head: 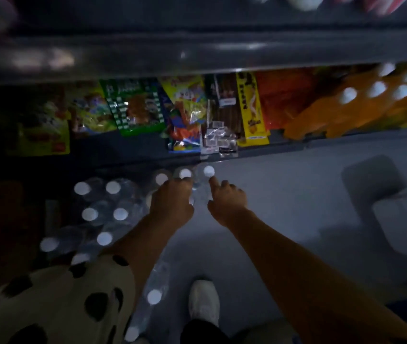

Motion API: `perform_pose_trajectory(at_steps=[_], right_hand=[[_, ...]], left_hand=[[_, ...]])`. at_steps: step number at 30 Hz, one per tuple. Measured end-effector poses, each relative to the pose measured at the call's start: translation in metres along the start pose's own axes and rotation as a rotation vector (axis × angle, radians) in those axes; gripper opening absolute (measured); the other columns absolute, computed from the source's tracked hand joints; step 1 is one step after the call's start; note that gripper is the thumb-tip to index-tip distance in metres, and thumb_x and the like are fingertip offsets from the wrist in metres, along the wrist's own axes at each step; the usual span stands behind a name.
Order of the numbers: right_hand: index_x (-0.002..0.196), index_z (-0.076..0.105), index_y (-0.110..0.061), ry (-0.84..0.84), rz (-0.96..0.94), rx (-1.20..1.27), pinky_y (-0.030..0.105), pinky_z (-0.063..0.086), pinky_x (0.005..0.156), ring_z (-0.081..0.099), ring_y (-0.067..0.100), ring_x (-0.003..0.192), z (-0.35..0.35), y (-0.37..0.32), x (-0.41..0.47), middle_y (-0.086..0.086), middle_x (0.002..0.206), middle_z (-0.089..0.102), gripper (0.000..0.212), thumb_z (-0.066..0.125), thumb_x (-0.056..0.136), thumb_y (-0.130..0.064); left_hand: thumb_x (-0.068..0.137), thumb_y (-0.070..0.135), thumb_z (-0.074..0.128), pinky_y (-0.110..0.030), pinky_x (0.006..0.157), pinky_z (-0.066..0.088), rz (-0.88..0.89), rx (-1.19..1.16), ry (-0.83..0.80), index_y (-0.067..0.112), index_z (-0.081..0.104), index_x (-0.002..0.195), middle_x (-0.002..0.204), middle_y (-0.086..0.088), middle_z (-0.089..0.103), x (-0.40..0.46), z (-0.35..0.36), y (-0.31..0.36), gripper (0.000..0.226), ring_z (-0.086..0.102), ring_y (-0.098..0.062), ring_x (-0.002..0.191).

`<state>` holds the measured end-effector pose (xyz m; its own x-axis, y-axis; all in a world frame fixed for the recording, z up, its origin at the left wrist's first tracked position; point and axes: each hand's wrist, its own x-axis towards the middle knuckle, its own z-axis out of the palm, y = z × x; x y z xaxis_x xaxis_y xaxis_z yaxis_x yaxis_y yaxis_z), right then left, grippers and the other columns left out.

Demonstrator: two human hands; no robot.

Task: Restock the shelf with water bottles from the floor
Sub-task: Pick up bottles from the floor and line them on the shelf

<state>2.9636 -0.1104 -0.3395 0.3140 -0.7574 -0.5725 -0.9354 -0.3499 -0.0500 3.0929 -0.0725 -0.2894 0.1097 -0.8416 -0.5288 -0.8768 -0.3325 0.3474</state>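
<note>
Floor (284,194): grey, smooth, dimly lit; a grey blurred object (376,184) stands on it at right.

Shelf (197,58): dark metal edge across the top; lowest tier holds snack bags (135,108) and orange bottles (346,108) with white caps.

Water bottles (103,202): clear, white-capped, standing clustered on the floor at left, just below the lowest tier; more run down toward the shoe (203,301).

Left hand (170,202): fingers curled down over the bottle tops by the front row; whether they grip one cannot be told.

Right hand (227,197): loosely curled, index finger extended toward the rightmost cap (208,171).

Sleeve (56,306): cream, black spots.
</note>
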Motion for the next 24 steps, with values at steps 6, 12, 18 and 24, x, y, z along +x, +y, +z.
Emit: perform_pose_trajectory(at_steps=[6,12,18,24], right_hand=[[0.141,0.028,-0.013,0.057,-0.097,-0.059,0.039,0.048,0.085,0.057,0.033,0.107,0.044,-0.003,0.030,0.018,0.120,0.054,0.047,0.043,0.097,-0.013],[0.146,0.025,-0.012,0.029,-0.178,-0.040,0.038,0.046,0.085,0.057,0.036,0.108,0.002,-0.002,0.005,0.020,0.121,0.054,0.056,0.045,0.094,-0.016],[0.138,0.035,-0.012,0.021,-0.277,0.121,0.036,0.043,0.084,0.055,0.034,0.109,-0.146,0.002,-0.106,0.016,0.121,0.057,0.056,0.058,0.089,-0.027],[0.122,0.050,-0.013,0.234,-0.414,0.179,0.030,0.035,0.068,0.058,0.031,0.100,-0.358,-0.009,-0.262,0.013,0.110,0.063,0.043,0.065,0.084,-0.026]], left_hand=[[0.086,0.012,0.063,-0.031,0.076,0.046,0.004,-0.006,-0.004,0.011,0.056,0.108,0.115,-0.007,0.061,0.022,0.032,-0.014,0.023,0.060,-0.027,0.106],[0.084,0.011,0.063,-0.029,0.077,0.046,0.045,-0.039,0.002,0.013,0.056,0.110,0.114,-0.006,0.061,0.002,0.006,-0.006,0.027,0.060,-0.025,0.106],[0.075,0.016,0.066,-0.031,0.082,0.047,0.140,-0.159,-0.031,0.016,0.058,0.107,0.111,-0.006,0.062,-0.073,-0.090,0.031,0.033,0.060,-0.025,0.105],[0.062,0.028,0.078,-0.029,0.086,0.051,0.325,-0.272,-0.019,0.026,0.059,0.116,0.112,0.009,0.064,-0.190,-0.246,0.086,0.058,0.061,-0.012,0.106]])
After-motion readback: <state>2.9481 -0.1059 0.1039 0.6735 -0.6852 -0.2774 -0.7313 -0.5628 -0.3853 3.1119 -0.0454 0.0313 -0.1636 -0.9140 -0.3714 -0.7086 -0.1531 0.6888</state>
